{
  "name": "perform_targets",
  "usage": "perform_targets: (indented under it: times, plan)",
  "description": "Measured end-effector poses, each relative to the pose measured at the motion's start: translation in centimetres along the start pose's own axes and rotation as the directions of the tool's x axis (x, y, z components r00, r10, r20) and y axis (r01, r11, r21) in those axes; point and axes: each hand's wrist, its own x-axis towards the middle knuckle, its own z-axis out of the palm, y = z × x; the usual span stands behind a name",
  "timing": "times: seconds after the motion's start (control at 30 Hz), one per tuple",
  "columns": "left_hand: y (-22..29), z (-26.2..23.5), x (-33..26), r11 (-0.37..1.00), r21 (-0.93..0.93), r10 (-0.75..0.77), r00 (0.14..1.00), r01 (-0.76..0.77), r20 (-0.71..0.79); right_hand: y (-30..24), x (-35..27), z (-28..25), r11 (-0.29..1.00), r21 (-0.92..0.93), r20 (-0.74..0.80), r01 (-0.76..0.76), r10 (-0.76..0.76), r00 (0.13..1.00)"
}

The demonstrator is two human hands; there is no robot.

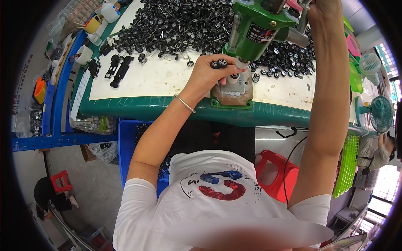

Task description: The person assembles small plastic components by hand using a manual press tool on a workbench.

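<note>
Black wheels, two side by side, sit in our left hand, its fingers narrow around them, at nine o'clock from the white tip of the green press. Below that tip, right by our fingertips, another wheel shows over the base plate; we cannot tell whether it sits square. Our right hand is up between one and two o'clock from the plate, beside the press lever; the picture's edge cuts it off, so we cannot tell how tight its hold is.

We judge the worst risk to be a pinch: our left fingers are so near the tip that an early pull on the lever could catch them. A tilted wheel could be marked or pressed crooked. If we loosen our fingers, the pair may drop and roll into the loose wheels at two o'clock on the desk, or among the axled wheels at eleven. Our bracelet, at nine o'clock, could snag on the plate's corner if our wrist swings right.
</note>
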Motion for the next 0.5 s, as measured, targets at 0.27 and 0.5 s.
perform_targets:
  times: [0.27,0.5]
  plan:
    - [-0.5,-0.1,0.0,0.997,0.079,0.014,0.999,-0.012,-0.029,2.4,-4.5,2.8,0.404,-0.622,0.143,0.671,-0.784,0.604]
    - [-0.8,-0.4,0.2,0.997,0.069,0.028,0.999,-0.027,-0.017,2.7,-4.6,2.5,0.335,-0.641,0.187,0.69,-0.805,0.564]
